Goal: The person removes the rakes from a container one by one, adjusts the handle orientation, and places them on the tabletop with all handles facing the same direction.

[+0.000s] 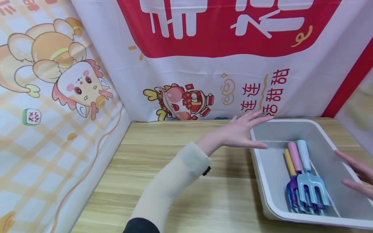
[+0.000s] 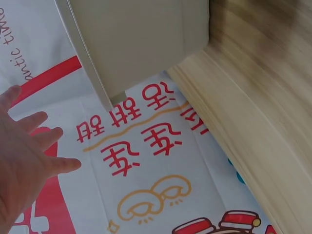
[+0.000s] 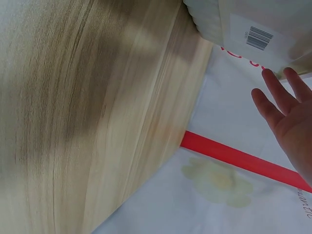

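Note:
A light grey plastic bin stands at the right of the table. Inside it lie several small garden tools: a light-blue hand fork on top, a pink handle and a yellow handle beside it, with purple and blue metal heads partly hidden beneath. My left hand, fingers spread and holding nothing, hovers by the bin's left rim at the far corner. At the opposite side, my right hand is partly cut off by the frame, its fingers extended beside the right rim. Whether it touches the rim, I cannot tell.
The wood-grain table extends left of the bin. A printed cloth with red lettering hangs along the back edge, and another patterned cloth covers the left side. A barcode label is on the bin's outer wall.

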`<act>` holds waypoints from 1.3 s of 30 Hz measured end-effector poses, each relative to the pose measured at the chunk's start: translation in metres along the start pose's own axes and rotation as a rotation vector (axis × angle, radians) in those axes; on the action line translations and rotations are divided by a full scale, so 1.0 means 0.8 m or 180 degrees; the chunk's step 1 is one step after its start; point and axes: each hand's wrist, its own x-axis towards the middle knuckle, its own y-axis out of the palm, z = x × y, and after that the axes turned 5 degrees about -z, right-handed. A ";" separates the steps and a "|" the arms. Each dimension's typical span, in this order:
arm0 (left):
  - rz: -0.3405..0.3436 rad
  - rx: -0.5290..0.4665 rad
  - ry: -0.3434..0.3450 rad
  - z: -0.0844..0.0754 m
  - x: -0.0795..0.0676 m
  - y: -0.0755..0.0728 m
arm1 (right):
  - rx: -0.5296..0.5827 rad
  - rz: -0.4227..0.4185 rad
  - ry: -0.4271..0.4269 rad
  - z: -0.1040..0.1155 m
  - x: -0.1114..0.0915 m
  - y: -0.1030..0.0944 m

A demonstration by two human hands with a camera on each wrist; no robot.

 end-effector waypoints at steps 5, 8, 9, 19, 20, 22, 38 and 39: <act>0.0040 -0.0076 0.0103 -0.003 0.009 0.000 | 0.0108 -0.0117 -0.0118 -0.007 -0.001 0.004; 0.0085 -0.0132 0.0158 -0.003 0.016 0.002 | 0.0205 -0.0301 -0.0339 -0.017 -0.004 0.008; 0.0106 -0.0134 0.0173 -0.004 0.019 0.003 | 0.0242 -0.0363 -0.0444 -0.020 -0.004 0.010; 0.0320 -0.0459 0.0412 -0.010 0.052 0.000 | 0.0459 -0.0338 -0.0598 -0.025 -0.006 0.011; 0.0329 -0.0568 0.0419 -0.010 0.055 -0.001 | 0.0456 -0.0315 -0.0572 -0.024 -0.006 0.010; 0.0371 -0.0814 0.0424 -0.011 0.060 -0.003 | 0.0413 -0.0236 -0.0504 -0.022 -0.005 0.009; 0.0833 -0.1376 0.0548 -0.031 0.092 0.006 | 0.0278 0.0049 -0.0220 -0.010 -0.001 0.001; 0.0853 -0.1435 0.0548 -0.033 0.094 0.008 | 0.0283 0.0049 -0.0230 -0.009 -0.001 0.001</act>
